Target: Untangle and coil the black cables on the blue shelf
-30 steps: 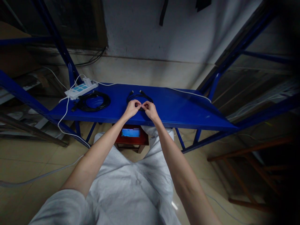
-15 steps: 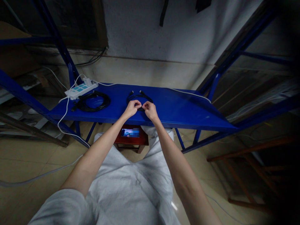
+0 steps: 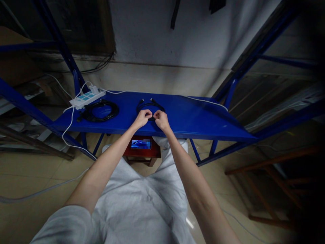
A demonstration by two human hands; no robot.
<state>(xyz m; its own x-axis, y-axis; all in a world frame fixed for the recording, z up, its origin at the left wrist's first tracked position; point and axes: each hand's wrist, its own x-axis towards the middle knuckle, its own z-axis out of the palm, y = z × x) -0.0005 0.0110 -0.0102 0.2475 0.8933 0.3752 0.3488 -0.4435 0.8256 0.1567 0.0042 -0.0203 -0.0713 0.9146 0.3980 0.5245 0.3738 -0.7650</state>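
My left hand [image 3: 142,118] and right hand [image 3: 160,119] meet at the near edge of a small coiled black cable [image 3: 150,105] lying mid-shelf on the blue shelf [image 3: 193,117], fingertips of both pinched on its near loop, as far as the dim view allows. A larger cable coil [image 3: 101,110] lies well to the left, beside a white power strip [image 3: 87,97].

Thin black cable [image 3: 150,104], wound into a small flat coil. Flat on the blue shelf [image 3: 198,118], near its front edge, plug ends at the far side.
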